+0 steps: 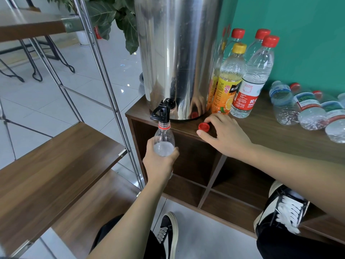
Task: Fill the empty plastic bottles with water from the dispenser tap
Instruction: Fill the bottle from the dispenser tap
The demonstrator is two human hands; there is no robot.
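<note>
A person's left hand (161,161) grips an uncapped clear bottle (164,142) upright, its mouth just under the black tap (162,110) of a steel dispenser (179,53). The right hand (224,136) rests on the wooden tabletop (270,128), fingers around a loose red cap (203,126). Capped bottles stand and lie nearby.
</note>
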